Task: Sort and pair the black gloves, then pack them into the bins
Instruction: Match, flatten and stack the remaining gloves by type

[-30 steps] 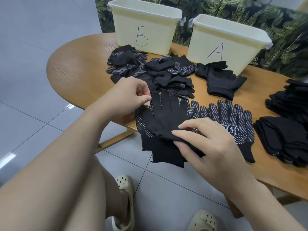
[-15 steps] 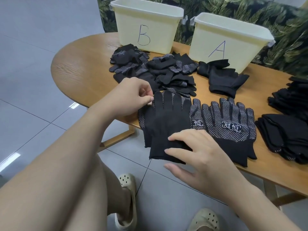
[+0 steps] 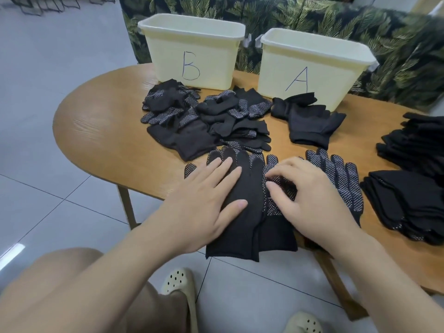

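Underfoot, grey floor tiles (image 3: 48, 179); a leaf-print screen (image 3: 396, 51) stands behind the oval wooden counter (image 3: 101, 131), which juts toward the viewer. Two pale shoes (image 3: 179, 282) show below its edge. Since half a second ago the left hand (image 3: 201, 207) has let go of its pinch at the glove's fingertips and now lies flat, fingers (image 3: 223, 168) straight and slightly spread, on the plain black glove (image 3: 249, 188) at the near edge, its cuff hanging over. The right hand (image 3: 310, 195) has moved up from that cuff and now rests on the dotted glove (image 3: 274, 203) beneath and just beside, fingers curled onto the fabric; whether they pinch it I cannot tell. Another dotted pair (image 3: 341, 176) lies touching on the right, partly under that hand. Farther back, a loose heap of gloves (image 3: 204, 121) sits before bin B (image 3: 192, 51), and a few plain gloves (image 3: 310, 123) touch the front of bin A (image 3: 310, 66). Both bins are cream plastic, standing side by side at the far edge, letters handwritten on their fronts; their insides are hidden from this angle. Folded stacks (image 3: 413, 188) sit at the right edge.
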`<act>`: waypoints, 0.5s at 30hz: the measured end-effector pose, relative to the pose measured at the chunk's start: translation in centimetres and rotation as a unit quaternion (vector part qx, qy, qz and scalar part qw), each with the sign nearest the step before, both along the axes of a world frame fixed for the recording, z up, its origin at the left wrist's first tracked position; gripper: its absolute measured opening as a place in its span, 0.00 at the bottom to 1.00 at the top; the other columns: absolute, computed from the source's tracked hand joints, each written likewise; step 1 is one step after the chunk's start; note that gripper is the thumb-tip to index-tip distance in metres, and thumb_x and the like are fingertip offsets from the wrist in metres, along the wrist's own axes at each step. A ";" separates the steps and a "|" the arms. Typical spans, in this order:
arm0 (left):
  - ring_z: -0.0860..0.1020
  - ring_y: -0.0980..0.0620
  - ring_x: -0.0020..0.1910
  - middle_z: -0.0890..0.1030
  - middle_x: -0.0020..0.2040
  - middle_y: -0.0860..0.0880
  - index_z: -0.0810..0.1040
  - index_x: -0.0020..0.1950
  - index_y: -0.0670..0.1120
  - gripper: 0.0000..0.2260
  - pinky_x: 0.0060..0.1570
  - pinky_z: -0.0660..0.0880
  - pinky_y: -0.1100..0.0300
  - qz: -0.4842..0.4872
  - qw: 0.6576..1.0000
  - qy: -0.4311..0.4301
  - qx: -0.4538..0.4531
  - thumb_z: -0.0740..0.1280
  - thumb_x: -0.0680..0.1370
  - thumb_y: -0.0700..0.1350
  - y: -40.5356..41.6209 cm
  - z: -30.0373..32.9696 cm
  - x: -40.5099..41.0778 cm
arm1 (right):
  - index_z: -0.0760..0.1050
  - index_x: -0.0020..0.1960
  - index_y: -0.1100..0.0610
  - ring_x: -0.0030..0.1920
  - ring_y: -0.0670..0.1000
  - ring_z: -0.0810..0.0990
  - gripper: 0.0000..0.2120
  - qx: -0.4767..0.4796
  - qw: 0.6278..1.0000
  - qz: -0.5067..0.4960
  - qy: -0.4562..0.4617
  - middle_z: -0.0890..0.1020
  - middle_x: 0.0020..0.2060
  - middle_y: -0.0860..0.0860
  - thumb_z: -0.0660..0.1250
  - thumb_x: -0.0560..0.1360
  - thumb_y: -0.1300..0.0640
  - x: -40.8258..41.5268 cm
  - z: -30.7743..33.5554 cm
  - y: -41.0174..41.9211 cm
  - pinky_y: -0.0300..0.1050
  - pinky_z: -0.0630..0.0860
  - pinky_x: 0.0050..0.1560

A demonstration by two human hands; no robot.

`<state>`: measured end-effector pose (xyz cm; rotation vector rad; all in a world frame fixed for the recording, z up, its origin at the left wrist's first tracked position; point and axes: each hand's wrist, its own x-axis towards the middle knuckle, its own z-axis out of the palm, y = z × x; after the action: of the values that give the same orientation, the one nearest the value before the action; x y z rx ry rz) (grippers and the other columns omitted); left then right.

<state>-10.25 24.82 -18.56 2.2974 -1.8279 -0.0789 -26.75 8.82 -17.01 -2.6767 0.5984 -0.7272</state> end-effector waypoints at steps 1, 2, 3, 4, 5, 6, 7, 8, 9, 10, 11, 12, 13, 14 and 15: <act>0.45 0.50 0.83 0.49 0.84 0.49 0.52 0.84 0.50 0.37 0.81 0.44 0.54 -0.002 1.000 -0.001 -0.001 0.38 0.79 0.67 0.0 0.0 0.0 | 0.83 0.53 0.53 0.54 0.51 0.78 0.06 0.015 1.000 -0.019 -0.001 0.81 0.50 0.46 0.68 0.79 0.54 0.2 0.2 -0.6 0.55 0.75 0.59; 0.45 0.51 0.83 0.50 0.84 0.49 0.51 0.84 0.50 0.37 0.81 0.45 0.53 -0.004 1.000 -0.001 -0.001 0.38 0.80 0.68 0.0 0.0 0.1 | 0.83 0.53 0.53 0.54 0.50 0.78 0.05 0.033 0.999 -0.035 -0.002 0.82 0.49 0.46 0.69 0.79 0.55 0.5 0.4 -1.2 0.52 0.74 0.60; 0.45 0.51 0.83 0.49 0.84 0.50 0.51 0.84 0.50 0.37 0.81 0.45 0.53 -0.005 1.000 -0.001 0.002 0.39 0.80 0.68 0.0 0.0 0.1 | 0.83 0.53 0.52 0.54 0.48 0.78 0.05 0.055 0.997 -0.049 0.000 0.82 0.49 0.46 0.69 0.79 0.55 0.8 0.7 -1.8 0.47 0.73 0.59; 0.44 0.52 0.83 0.49 0.84 0.50 0.51 0.84 0.51 0.37 0.81 0.46 0.53 -0.006 1.000 -0.003 0.005 0.39 0.80 0.69 0.0 0.0 0.2 | 0.84 0.53 0.52 0.53 0.47 0.78 0.06 0.080 0.995 -0.060 0.006 0.82 0.50 0.45 0.69 0.79 0.54 1.2 1.0 -2.3 0.42 0.71 0.57; 0.44 0.52 0.83 0.49 0.84 0.51 0.50 0.84 0.51 0.37 0.81 0.45 0.53 -0.005 1.000 -0.005 0.006 0.39 0.80 0.69 0.0 0.0 0.2 | 0.84 0.54 0.51 0.53 0.46 0.78 0.06 0.104 0.992 -0.068 0.016 0.82 0.50 0.44 0.69 0.79 0.52 1.6 1.2 -2.8 0.40 0.69 0.55; 0.43 0.53 0.83 0.48 0.84 0.52 0.50 0.84 0.52 0.37 0.81 0.45 0.54 -0.005 1.000 -0.005 0.005 0.39 0.80 0.70 0.0 0.0 0.2 | 0.84 0.54 0.50 0.52 0.45 0.78 0.07 0.124 0.989 -0.071 0.027 0.81 0.51 0.44 0.69 0.79 0.50 2.1 1.3 -3.2 0.39 0.68 0.53; 0.43 0.54 0.83 0.48 0.84 0.52 0.50 0.84 0.53 0.37 0.81 0.45 0.55 -0.004 1.000 -0.004 0.004 0.39 0.79 0.70 -0.1 0.0 0.2 | 0.84 0.53 0.49 0.52 0.45 0.78 0.08 0.138 0.987 -0.069 0.035 0.81 0.51 0.44 0.70 0.79 0.48 2.7 1.4 -3.5 0.40 0.69 0.53; 0.42 0.54 0.83 0.48 0.84 0.53 0.49 0.84 0.53 0.38 0.81 0.44 0.55 -0.003 1.000 -0.002 0.005 0.40 0.79 0.71 -0.1 0.1 0.2 | 0.84 0.52 0.49 0.53 0.46 0.78 0.08 0.148 0.986 -0.064 0.040 0.81 0.51 0.44 0.70 0.78 0.47 3.2 1.5 -3.7 0.41 0.70 0.53; 0.42 0.55 0.82 0.47 0.84 0.54 0.49 0.84 0.54 0.39 0.81 0.44 0.56 -0.001 1.000 0.001 0.005 0.40 0.78 0.73 -0.1 0.1 0.2 | 0.84 0.51 0.48 0.54 0.46 0.78 0.07 0.159 0.985 -0.058 0.044 0.81 0.52 0.44 0.71 0.77 0.46 3.6 1.5 -3.9 0.42 0.71 0.54; 0.42 0.56 0.82 0.47 0.84 0.54 0.49 0.84 0.55 0.39 0.80 0.43 0.57 0.001 1.000 0.005 0.004 0.40 0.77 0.74 -0.1 0.2 0.2 | 0.84 0.49 0.47 0.54 0.45 0.78 0.06 0.170 0.983 -0.052 0.050 0.81 0.52 0.44 0.72 0.77 0.46 4.0 1.6 -3.9 0.42 0.71 0.55; 0.42 0.56 0.82 0.47 0.84 0.55 0.49 0.84 0.56 0.40 0.80 0.43 0.58 0.003 1.000 0.011 0.003 0.41 0.76 0.75 -0.1 0.2 0.2 | 0.84 0.47 0.47 0.54 0.45 0.78 0.05 0.179 0.981 -0.047 0.059 0.81 0.52 0.44 0.72 0.76 0.46 4.3 1.7 -3.9 0.42 0.70 0.55; 0.42 0.57 0.82 0.47 0.84 0.56 0.49 0.84 0.57 0.41 0.80 0.43 0.58 0.005 1.000 0.013 0.003 0.42 0.75 0.76 -0.1 0.3 0.3 | 0.84 0.46 0.47 0.54 0.44 0.77 0.05 0.183 0.980 -0.044 0.068 0.81 0.51 0.43 0.73 0.76 0.46 4.6 1.8 -3.9 0.42 0.70 0.54; 0.41 0.57 0.82 0.46 0.84 0.56 0.49 0.84 0.58 0.42 0.80 0.44 0.57 0.007 1.000 0.014 0.004 0.43 0.74 0.77 -0.1 0.3 0.3 | 0.84 0.45 0.47 0.54 0.45 0.78 0.05 0.184 0.979 -0.043 0.072 0.81 0.51 0.44 0.73 0.76 0.47 4.8 1.8 -3.8 0.42 0.70 0.53; 0.41 0.57 0.82 0.46 0.84 0.56 0.49 0.84 0.58 0.43 0.80 0.45 0.57 0.008 1.000 0.015 0.004 0.43 0.74 0.78 -0.2 0.3 0.3 | 0.84 0.44 0.47 0.54 0.45 0.78 0.06 0.186 0.979 -0.046 0.071 0.81 0.51 0.44 0.72 0.76 0.47 5.0 2.0 -3.8 0.42 0.70 0.53; 0.42 0.57 0.82 0.46 0.84 0.56 0.49 0.84 0.58 0.43 0.80 0.46 0.56 0.008 1.000 0.017 0.002 0.44 0.73 0.79 -0.2 0.3 0.3 | 0.83 0.42 0.46 0.54 0.46 0.78 0.06 0.190 0.978 -0.051 0.067 0.81 0.52 0.45 0.72 0.77 0.46 5.0 2.2 -3.9 0.43 0.71 0.52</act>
<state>-9.96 24.63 -18.31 2.2977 -1.7945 -0.1188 -21.71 4.92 -14.81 -2.3642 0.8227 -0.4079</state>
